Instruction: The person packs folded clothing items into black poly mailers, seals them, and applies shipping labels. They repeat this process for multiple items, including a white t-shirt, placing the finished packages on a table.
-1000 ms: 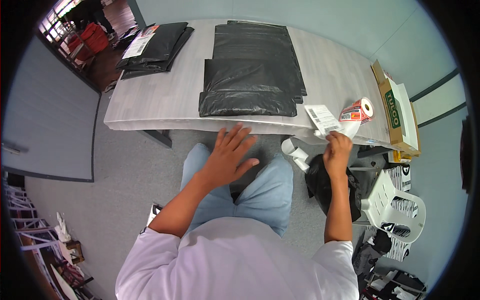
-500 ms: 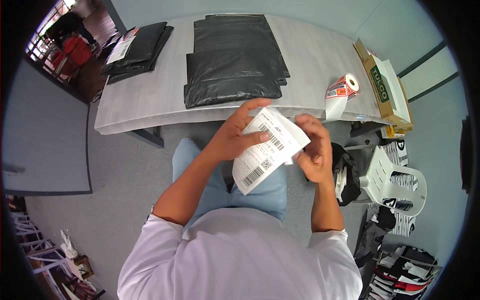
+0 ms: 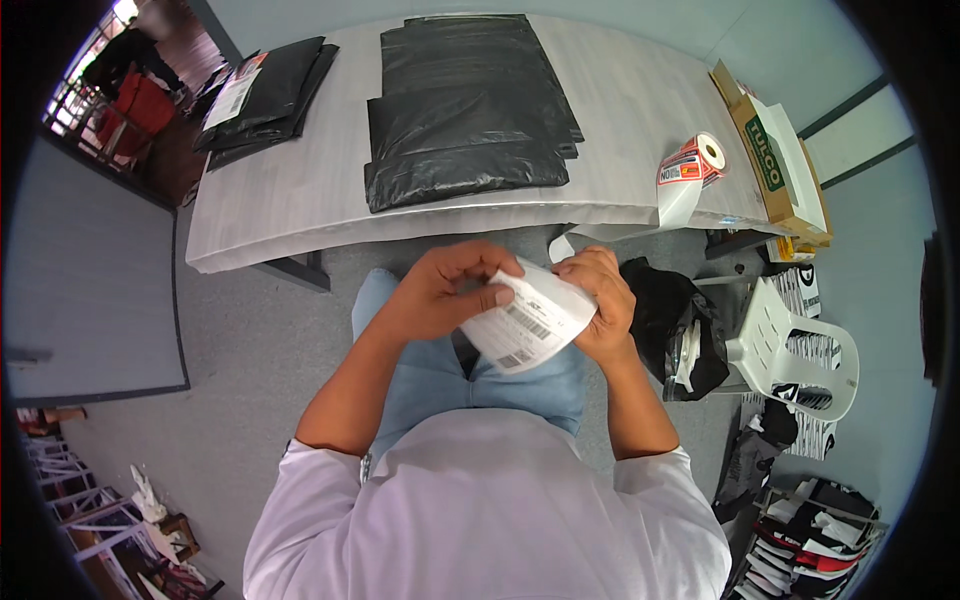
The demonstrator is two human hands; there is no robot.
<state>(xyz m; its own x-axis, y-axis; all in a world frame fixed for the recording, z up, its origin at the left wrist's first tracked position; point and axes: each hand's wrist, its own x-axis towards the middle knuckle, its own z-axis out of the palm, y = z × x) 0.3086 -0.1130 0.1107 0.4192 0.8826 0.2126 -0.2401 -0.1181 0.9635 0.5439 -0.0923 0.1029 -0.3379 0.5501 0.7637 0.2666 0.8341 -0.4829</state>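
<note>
In front of my lap, my left hand [image 3: 450, 292] pinches a white printed shipping label [image 3: 530, 325] between thumb and fingers at its upper left. My right hand [image 3: 603, 305] is closed on the label's right edge, its fingers curled. The label has barcodes on its face and bends between the two hands. Just beyond my right fingers, a white paper strip [image 3: 562, 248] hangs below the table edge. A roll of red and white stickers [image 3: 690, 162] stands on the table to the right, its white backing trailing over the front edge.
Black plastic mailer bags [image 3: 465, 125] lie overlapped mid-table [image 3: 270, 235]. More black packages [image 3: 275, 95], one labelled, are stacked at the left. A cardboard box [image 3: 775, 165] stands at the right end. A black bag [image 3: 675, 320] and white plastic chair [image 3: 790, 340] are at my right.
Both hands have come closer together, and the label has dropped lower and now curves. My right hand, looser before, has closed on the label's right edge.
</note>
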